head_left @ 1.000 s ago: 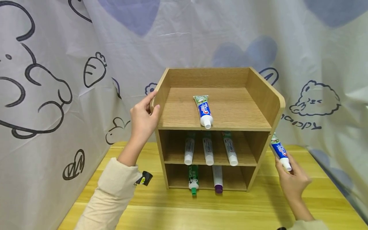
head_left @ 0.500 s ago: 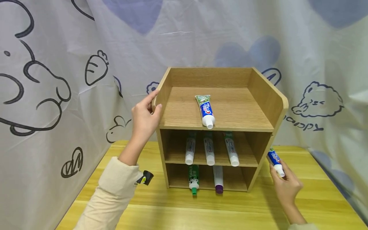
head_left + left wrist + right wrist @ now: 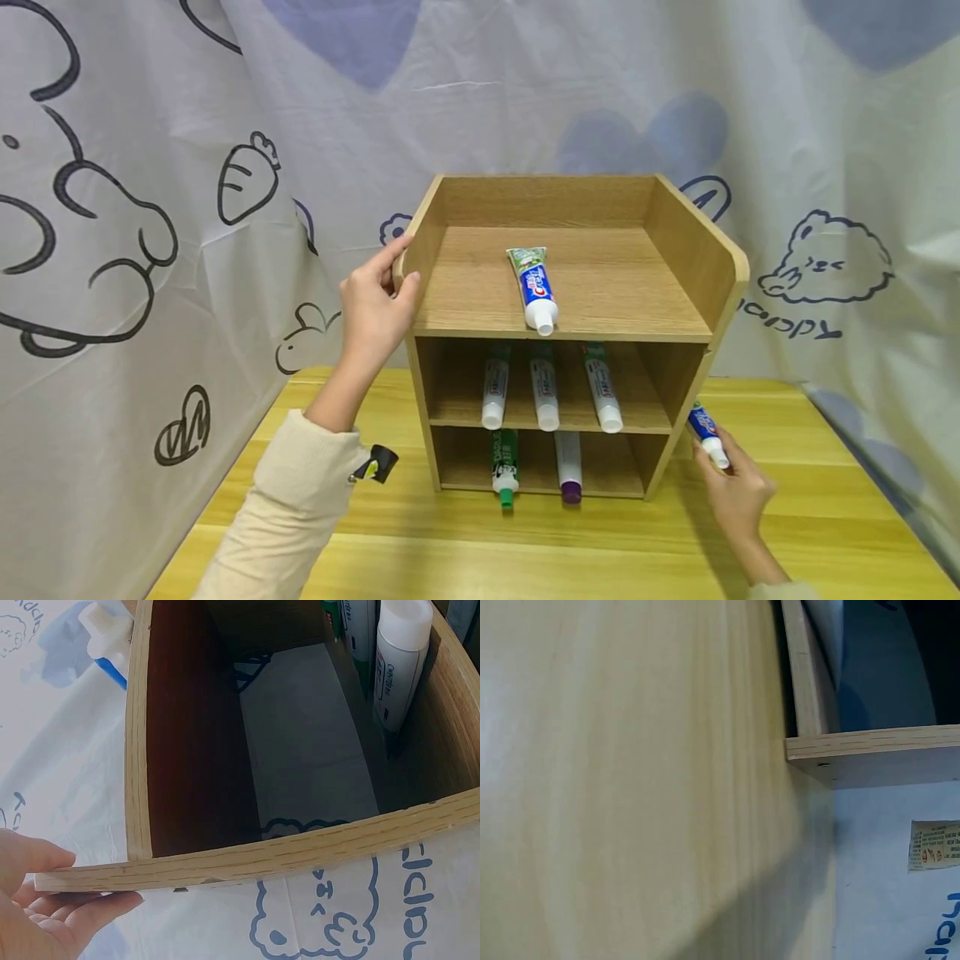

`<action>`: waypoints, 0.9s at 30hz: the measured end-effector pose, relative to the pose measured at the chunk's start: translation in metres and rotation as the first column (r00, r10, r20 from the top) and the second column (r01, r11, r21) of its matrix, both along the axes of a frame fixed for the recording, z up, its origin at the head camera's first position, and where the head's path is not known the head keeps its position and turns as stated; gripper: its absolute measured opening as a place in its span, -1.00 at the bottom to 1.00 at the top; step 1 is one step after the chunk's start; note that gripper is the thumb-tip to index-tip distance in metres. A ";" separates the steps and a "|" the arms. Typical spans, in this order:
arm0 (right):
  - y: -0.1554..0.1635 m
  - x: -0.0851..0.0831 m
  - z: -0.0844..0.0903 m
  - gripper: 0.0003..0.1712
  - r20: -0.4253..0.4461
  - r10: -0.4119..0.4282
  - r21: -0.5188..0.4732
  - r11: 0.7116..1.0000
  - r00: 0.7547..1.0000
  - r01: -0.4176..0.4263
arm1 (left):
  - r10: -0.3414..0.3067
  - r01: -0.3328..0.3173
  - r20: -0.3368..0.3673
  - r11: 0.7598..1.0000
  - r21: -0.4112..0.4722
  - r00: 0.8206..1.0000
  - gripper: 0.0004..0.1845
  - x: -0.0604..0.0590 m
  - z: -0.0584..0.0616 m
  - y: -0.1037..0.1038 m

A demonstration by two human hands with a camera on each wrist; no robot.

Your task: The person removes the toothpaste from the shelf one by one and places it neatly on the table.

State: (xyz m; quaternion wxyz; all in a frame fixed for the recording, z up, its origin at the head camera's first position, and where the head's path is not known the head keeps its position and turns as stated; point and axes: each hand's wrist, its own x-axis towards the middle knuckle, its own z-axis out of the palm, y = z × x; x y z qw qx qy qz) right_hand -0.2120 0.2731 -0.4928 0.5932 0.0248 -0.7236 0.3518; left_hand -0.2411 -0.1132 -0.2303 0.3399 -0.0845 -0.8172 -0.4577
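The left hand (image 3: pixel 375 312) grips the top left edge of the wooden shelf (image 3: pixel 675 250) that stands on the table (image 3: pixel 525 542). The right hand (image 3: pixel 738 496) pinches a blue tube (image 3: pixel 707 433) low beside the shelf's right wall, just above the table. Another tube (image 3: pixel 534 290) lies on the top shelf, three on the middle, two on the bottom.

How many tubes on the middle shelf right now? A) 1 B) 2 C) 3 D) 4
C: three white-capped tubes lie side by side on the middle shelf, caps toward the front; the top shelf holds one and the bottom two.
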 end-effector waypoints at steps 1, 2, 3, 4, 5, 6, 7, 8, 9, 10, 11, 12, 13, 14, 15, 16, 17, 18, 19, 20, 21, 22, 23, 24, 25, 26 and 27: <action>0.000 0.000 -0.001 -0.56 0.007 0.001 0.006 1.000 1.000 -0.001 | 0.000 0.000 0.002 1.000 -0.001 1.000 -0.55 0.000 0.000 0.000; 0.000 -0.001 -0.002 -0.57 0.014 -0.002 0.014 1.000 1.000 0.001 | 0.001 -0.001 0.000 1.000 -0.001 1.000 -0.55 0.000 0.000 0.000; 0.000 -0.001 -0.003 -0.58 0.021 -0.003 0.020 1.000 1.000 0.002 | 0.002 -0.002 -0.002 1.000 -0.001 1.000 -0.55 0.000 0.000 0.000; 0.000 -0.001 -0.005 -0.58 0.026 -0.002 0.024 1.000 1.000 0.001 | 0.003 -0.003 -0.003 1.000 -0.001 1.000 -0.55 0.000 0.000 0.000; 0.000 -0.001 -0.006 -0.59 0.036 0.000 0.023 1.000 0.999 -0.001 | 0.005 -0.005 -0.007 1.000 -0.002 1.000 -0.55 0.000 0.000 0.000; 0.001 -0.002 -0.007 -0.60 0.045 0.005 0.020 1.000 0.999 -0.005 | 0.006 -0.006 -0.011 1.000 -0.002 1.000 -0.55 0.001 0.000 0.000; 0.001 -0.002 -0.009 -0.60 0.053 0.008 0.018 1.000 0.999 -0.009 | 0.005 -0.005 -0.013 1.000 0.000 1.000 -0.55 0.001 0.000 0.000; 0.002 -0.003 -0.011 -0.60 0.056 0.008 0.022 1.000 0.998 -0.010 | 0.006 -0.005 -0.015 1.000 0.001 1.000 -0.55 0.001 0.000 0.000; 0.003 -0.003 -0.013 -0.62 0.070 0.015 0.026 1.000 0.997 -0.017 | 0.007 -0.007 -0.015 1.000 0.001 1.000 -0.55 0.001 0.000 0.000; 0.004 -0.004 -0.014 -0.62 0.077 0.021 0.025 0.999 0.997 -0.023 | 0.007 -0.007 -0.014 1.000 0.003 1.000 -0.55 0.002 0.001 0.000; 0.005 -0.005 -0.016 -0.62 0.090 0.027 0.024 0.999 0.996 -0.029 | 0.007 -0.007 -0.012 1.000 0.004 1.000 -0.54 0.002 0.001 0.000; 0.006 -0.005 -0.017 -0.61 0.095 0.027 0.030 0.999 0.995 -0.030 | 0.005 -0.005 -0.009 1.000 0.006 1.000 -0.54 0.002 0.001 0.000; 0.007 -0.006 -0.018 -0.60 0.102 0.027 0.037 0.999 0.994 -0.031 | 0.004 -0.004 -0.007 1.000 0.007 1.000 -0.54 0.002 0.001 0.000; 0.007 -0.007 -0.020 -0.60 0.112 0.028 0.045 0.998 0.993 -0.033 | 0.005 -0.005 -0.005 1.000 0.007 1.000 -0.54 0.002 0.001 0.000; 0.008 -0.007 -0.021 -0.59 0.128 0.030 0.049 0.998 0.991 -0.036 | 0.005 -0.005 -0.003 1.000 0.008 1.000 -0.54 0.002 0.001 0.000; 0.008 -0.008 -0.022 -0.58 0.134 0.031 0.047 0.998 0.991 -0.038 | 0.003 -0.003 -0.002 1.000 0.009 1.000 -0.54 0.002 0.001 0.000; 0.008 -0.008 -0.023 -0.59 0.148 0.029 0.049 0.998 0.989 -0.037 | 0.002 -0.002 0.000 1.000 0.010 1.000 -0.54 0.002 0.001 0.000; 0.008 -0.009 -0.025 -0.60 0.160 0.026 0.049 0.998 0.987 -0.034 | 0.001 -0.001 0.001 1.000 0.009 1.000 -0.54 0.003 0.002 0.000; 0.008 -0.009 -0.026 -0.60 0.172 0.030 0.042 0.998 0.985 -0.037 | 0.001 -0.001 0.001 1.000 0.007 1.000 -0.54 0.003 0.002 0.001; 0.008 -0.010 -0.028 -0.61 0.184 0.035 0.034 0.999 0.982 -0.042 | 0.000 0.000 0.001 1.000 0.006 1.000 -0.54 0.003 0.002 0.001; 0.008 -0.010 -0.030 -0.62 0.197 0.041 0.025 0.999 0.980 -0.047 | -0.001 0.001 0.001 1.000 0.005 1.000 -0.54 0.003 0.002 0.001; 0.008 -0.010 -0.031 -0.62 0.207 0.046 0.017 0.999 0.977 -0.050 | -0.002 0.002 -0.001 1.000 0.004 1.000 -0.54 0.003 0.002 0.001; 0.008 -0.011 -0.033 -0.63 0.218 0.047 0.013 0.999 0.975 -0.051 | -0.002 0.002 -0.002 1.000 0.002 1.000 -0.54 0.003 0.002 0.001; 0.008 -0.011 -0.034 -0.63 0.228 0.052 0.009 0.998 0.972 -0.056 | -0.001 0.001 -0.004 1.000 0.001 1.000 -0.54 0.003 0.002 0.001; 0.008 -0.011 -0.035 -0.63 0.236 0.054 0.010 0.998 0.970 -0.058 | -0.002 0.002 -0.006 1.000 0.001 1.000 -0.54 0.002 0.002 0.001; 0.007 -0.011 -0.036 -0.63 0.244 0.055 0.014 0.998 0.968 -0.060 | -0.002 0.002 -0.006 1.000 0.002 1.000 -0.54 0.002 0.002 0.001; 0.007 -0.011 -0.037 -0.63 0.253 0.055 0.017 0.998 0.966 -0.062 | -0.002 0.002 -0.006 1.000 0.002 1.000 -0.54 0.002 0.002 0.001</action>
